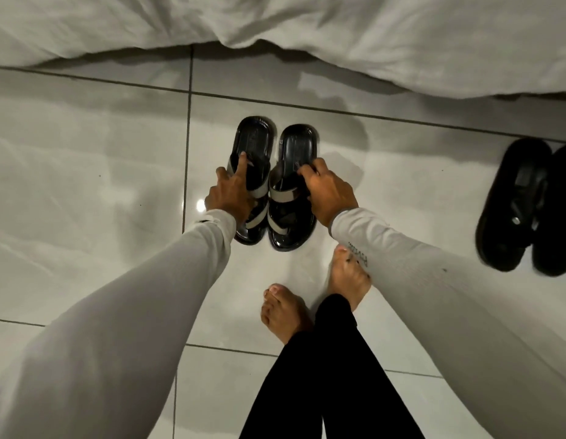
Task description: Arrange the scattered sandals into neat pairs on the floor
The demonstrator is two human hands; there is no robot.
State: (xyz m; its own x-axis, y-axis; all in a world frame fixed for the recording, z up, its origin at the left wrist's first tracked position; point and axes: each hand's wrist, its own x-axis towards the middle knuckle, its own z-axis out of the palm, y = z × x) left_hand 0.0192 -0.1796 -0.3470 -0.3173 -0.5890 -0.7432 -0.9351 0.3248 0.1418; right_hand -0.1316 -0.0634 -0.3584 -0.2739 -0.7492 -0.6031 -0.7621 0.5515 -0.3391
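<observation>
A: Status check. Striped-strap sandals: left sandal [253, 172] and right sandal [291, 191] lie side by side on the tiled floor [85, 169], edges touching or nearly so, heels toward the far white bedding [370, 36], toes near the person's bare feet [285, 312].

B: Hands?

A: Left hand [231, 191] rests on the left sandal, index finger extended onto the footbed, other fingers at the strap; a press more than a firm grasp. Right hand [326, 191] has fingers curled over the right sandal's strap and outer edge, grasping it. Both sandals appear to sit on the floor, not lifted.

B: Progress?

A: Judged: this pair is nearly done; the left one sits slightly farther, so a small nudge remains. A second pair, the black sandals [529, 204], stands at far right, already together, tilted somewhat. Cannot tell whether more sandals lie out of view.

B: Containers?

A: None visible; no rack, box or tray.
</observation>
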